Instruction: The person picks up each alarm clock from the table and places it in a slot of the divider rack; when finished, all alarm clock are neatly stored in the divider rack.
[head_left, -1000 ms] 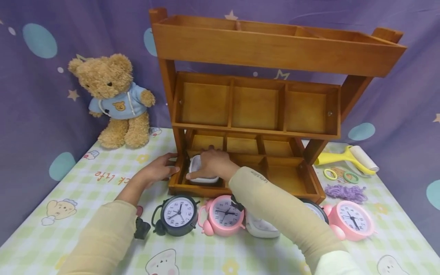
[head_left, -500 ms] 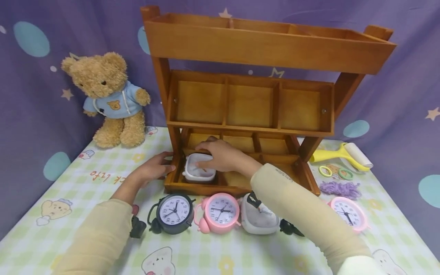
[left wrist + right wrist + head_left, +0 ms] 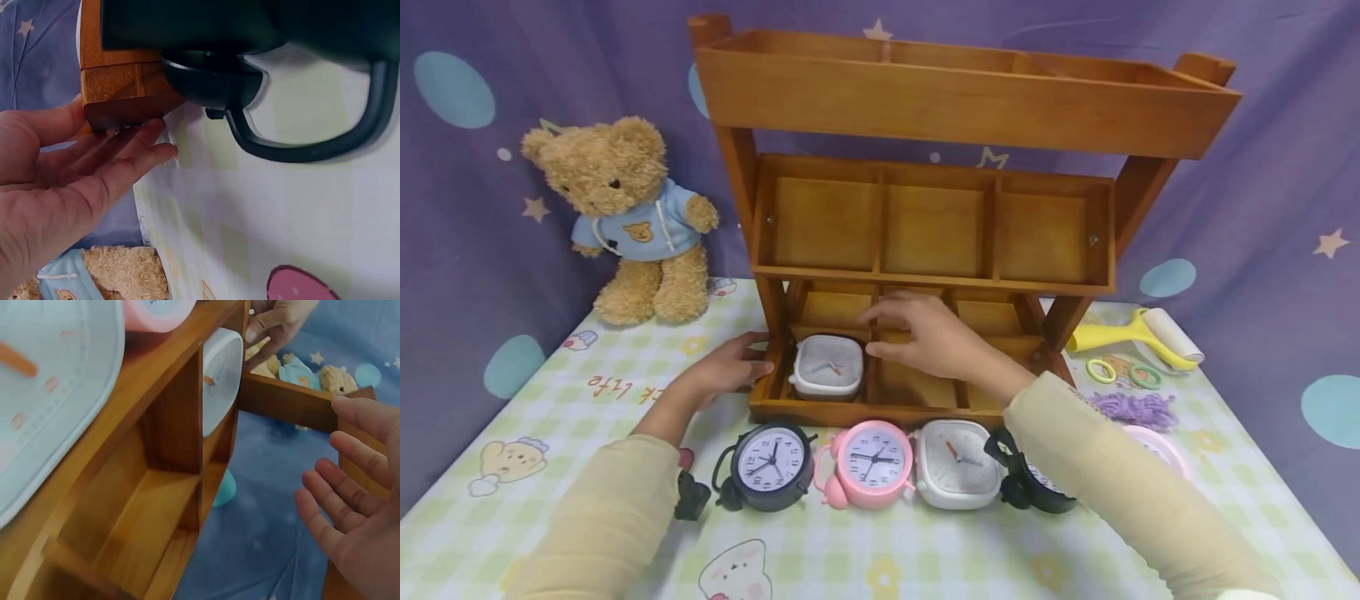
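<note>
A white square alarm clock [image 3: 827, 365] stands in the bottom-left compartment of the brown wooden shelf [image 3: 985, 104]. Just right of that clock, in front of the middle bottom compartments, my right hand [image 3: 928, 337] hovers with nothing in it. Its fingers [image 3: 353, 465] are spread and loosely bent in the right wrist view. My left hand [image 3: 726, 371] rests against the shelf's lower left side, thumb and fairly straight fingers touching the wood [image 3: 125, 87]. Before the shelf stand a black alarm clock [image 3: 772, 464], a pink one [image 3: 874, 462] and a second white one [image 3: 958, 462].
Another black clock [image 3: 1037, 483] and another pink clock [image 3: 1157, 446] are partly behind my right forearm. A teddy bear [image 3: 640, 229] stands back left. At right lie a yellow lint roller [image 3: 1135, 337], two rings [image 3: 1101, 371] and purple yarn [image 3: 1135, 410].
My right hand has let go of the white alarm clock in the bottom-left compartment and drawn away to the right. My left hand stays at the shelf's side. The head view has shifted slightly.
</note>
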### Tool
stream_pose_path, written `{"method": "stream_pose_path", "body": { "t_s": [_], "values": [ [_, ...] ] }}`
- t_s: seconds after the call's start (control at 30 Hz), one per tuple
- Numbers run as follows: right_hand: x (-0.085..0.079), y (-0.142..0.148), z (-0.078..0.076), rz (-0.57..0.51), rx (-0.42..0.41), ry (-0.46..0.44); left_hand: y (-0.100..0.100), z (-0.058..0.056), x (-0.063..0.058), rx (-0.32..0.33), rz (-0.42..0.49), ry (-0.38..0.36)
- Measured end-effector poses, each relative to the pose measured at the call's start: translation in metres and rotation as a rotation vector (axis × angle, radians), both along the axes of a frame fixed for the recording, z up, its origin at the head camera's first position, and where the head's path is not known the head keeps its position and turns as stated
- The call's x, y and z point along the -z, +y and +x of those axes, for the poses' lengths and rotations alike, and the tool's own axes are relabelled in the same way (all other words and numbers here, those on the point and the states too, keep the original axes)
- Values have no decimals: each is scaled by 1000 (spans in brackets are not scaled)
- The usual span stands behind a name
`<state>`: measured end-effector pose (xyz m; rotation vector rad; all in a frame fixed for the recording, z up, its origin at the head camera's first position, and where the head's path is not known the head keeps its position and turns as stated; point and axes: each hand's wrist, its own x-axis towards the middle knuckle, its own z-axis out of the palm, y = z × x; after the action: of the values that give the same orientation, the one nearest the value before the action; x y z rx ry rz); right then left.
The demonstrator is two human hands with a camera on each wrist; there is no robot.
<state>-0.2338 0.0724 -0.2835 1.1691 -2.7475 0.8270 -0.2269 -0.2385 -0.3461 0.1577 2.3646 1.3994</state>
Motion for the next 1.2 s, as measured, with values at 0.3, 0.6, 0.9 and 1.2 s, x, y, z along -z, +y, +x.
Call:
{"method": "stream_pose_path", "body": {
  "t_s": [0.3, 0.6, 0.9, 1.2],
  "values": [
    [-5, 38, 13, -85, 50, -5, 0, 0, -3, -9, -16, -27],
    [-10, 81, 24, -121, 136, -30, 1, -1, -3, -16, -22, -39],
    [-7, 135, 38, -166, 188, -14, 1, -1, -3, -10, -23, -48],
    [-1, 188, 53, -202, 213, -23, 1, -1, -2, -4, -23, -52]
  ]
}}
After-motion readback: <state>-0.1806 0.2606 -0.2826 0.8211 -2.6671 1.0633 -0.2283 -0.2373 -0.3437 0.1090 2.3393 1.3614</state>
